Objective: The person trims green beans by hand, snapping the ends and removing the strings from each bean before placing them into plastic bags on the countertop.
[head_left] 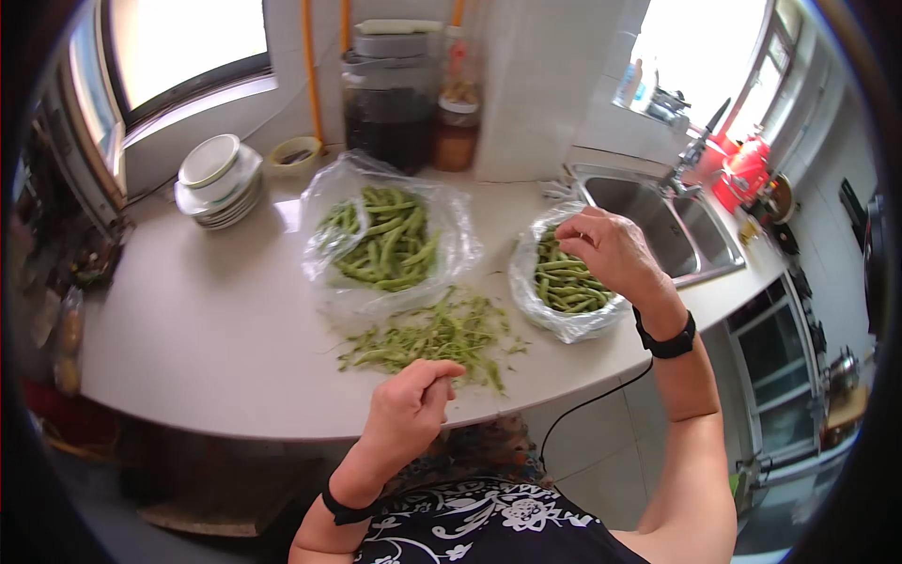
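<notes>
Green bean pods fill an open plastic bag at the middle of the counter. To its right, more pods lie in a second plastic bag. A loose pile of green trimmings is spread in front of the first bag. My left hand is closed at the near edge of the pile, fingers pinched; what it holds is too small to tell. Above the right bag, my right hand has its fingers pressed together, and anything between them is hidden.
Stacked plates and bowls stand at the left of the counter, beside a tape roll. Dark container and jar stand at the back. A double sink and red kettle-like object are at right.
</notes>
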`<state>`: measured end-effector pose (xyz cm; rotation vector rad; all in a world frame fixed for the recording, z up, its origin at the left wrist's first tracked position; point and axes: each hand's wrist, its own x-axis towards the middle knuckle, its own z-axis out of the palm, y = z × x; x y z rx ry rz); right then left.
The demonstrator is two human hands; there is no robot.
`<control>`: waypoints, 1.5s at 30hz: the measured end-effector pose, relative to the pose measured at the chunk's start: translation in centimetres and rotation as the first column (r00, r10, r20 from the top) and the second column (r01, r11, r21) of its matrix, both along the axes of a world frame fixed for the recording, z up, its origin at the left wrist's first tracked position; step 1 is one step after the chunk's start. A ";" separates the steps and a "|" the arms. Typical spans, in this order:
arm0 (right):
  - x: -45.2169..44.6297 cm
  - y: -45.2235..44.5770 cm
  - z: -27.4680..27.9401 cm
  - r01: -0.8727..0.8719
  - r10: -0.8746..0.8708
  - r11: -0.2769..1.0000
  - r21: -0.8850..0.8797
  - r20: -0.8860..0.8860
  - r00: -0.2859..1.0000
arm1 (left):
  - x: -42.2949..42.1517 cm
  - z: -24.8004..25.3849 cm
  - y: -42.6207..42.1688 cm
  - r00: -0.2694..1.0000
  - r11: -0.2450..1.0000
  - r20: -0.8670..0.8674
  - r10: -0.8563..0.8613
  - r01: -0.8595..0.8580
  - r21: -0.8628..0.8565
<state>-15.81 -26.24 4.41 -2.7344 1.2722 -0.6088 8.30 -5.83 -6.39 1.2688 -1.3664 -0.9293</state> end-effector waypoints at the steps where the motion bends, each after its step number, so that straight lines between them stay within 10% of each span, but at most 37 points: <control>1: -1.6 -0.5 -0.7 0.079 -0.079 0.997 0.001 -0.041 0.996 | -0.1 -0.1 -0.2 1.000 1.000 0.000 -0.009 0.009 0.028; 9: -4.5 1.2 -5.7 0.131 -0.127 0.974 0.187 -0.037 0.991 | -3.1 -1.3 -1.4 0.972 0.995 0.223 -0.077 0.088 -0.039; 14: -5.2 0.4 -8.3 0.112 -0.114 0.993 -0.027 -0.074 0.991 | -3.5 -1.1 -1.0 0.934 0.995 0.343 -0.097 0.096 0.019; 23: -5.9 2.3 -5.8 0.096 -0.254 0.954 0.283 0.594 0.763 | -3.0 -0.3 -1.6 0.955 0.997 0.293 -0.056 0.070 -0.040; 27: -5.0 2.1 -5.7 0.211 -0.206 0.976 0.048 0.506 0.837 | -2.8 0.5 -1.7 0.953 0.995 0.298 -0.061 0.080 -0.053; 31: -4.6 3.8 -3.9 -0.161 -0.246 0.891 0.424 0.751 0.613 | -2.5 0.3 -1.5 0.985 0.996 0.174 -0.013 0.028 -0.089; 35: -1.3 6.2 -4.8 -0.520 -0.122 0.731 0.442 0.834 0.538 | -2.6 2.4 -1.7 0.978 0.973 0.168 0.126 -0.089 -0.212; 45: 2.4 8.8 -6.1 -0.621 -0.168 0.514 0.592 0.779 0.604 | -3.3 2.1 -1.3 0.988 0.984 0.070 0.139 -0.129 -0.126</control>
